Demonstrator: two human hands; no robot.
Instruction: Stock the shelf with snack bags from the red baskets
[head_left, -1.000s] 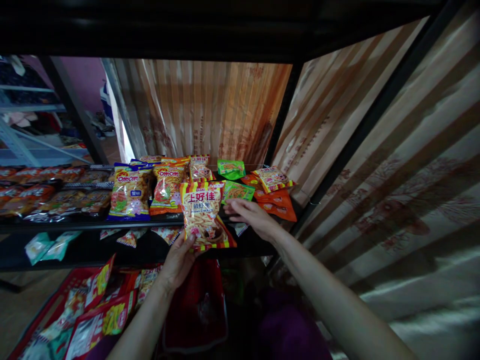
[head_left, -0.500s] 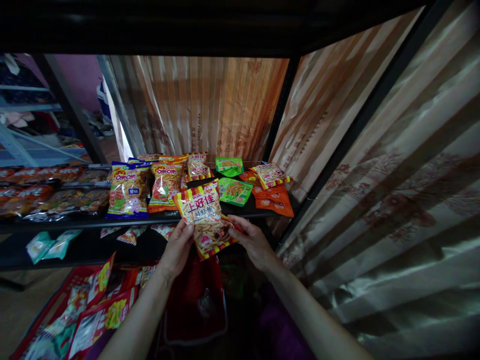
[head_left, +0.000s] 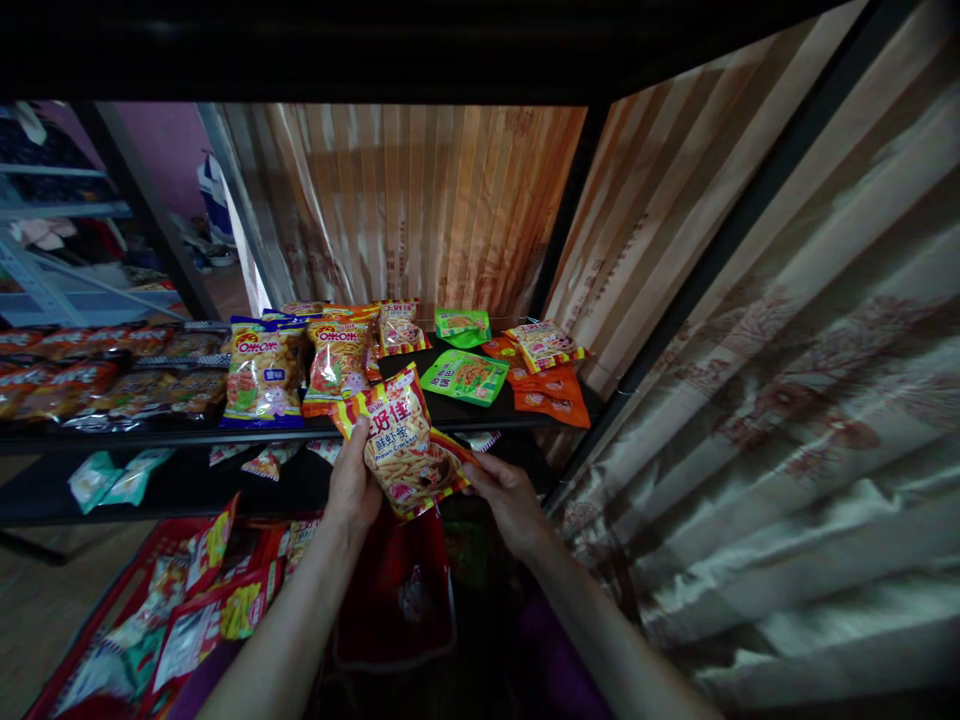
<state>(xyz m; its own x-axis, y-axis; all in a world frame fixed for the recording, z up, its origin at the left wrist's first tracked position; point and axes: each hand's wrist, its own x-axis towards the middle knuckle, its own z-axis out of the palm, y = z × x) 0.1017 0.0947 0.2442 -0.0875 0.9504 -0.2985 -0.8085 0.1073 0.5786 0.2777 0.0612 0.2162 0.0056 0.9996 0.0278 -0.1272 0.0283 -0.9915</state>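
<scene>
Dim, with daylight glowing through the backlit curtain (head_left: 420, 200), deep shadow below, and wide-angle bending at the edges.

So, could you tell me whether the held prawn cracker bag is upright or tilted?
Tilted: the prawn cracker bag leans top-left, lettering slanted, gripped by left hand and right hand.

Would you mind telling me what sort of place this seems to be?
Probably a small shop or stockroom: a shelf lined with snack packets, more packets in a red basket below, and the left hand and right hand holding a cracker bag.
</scene>
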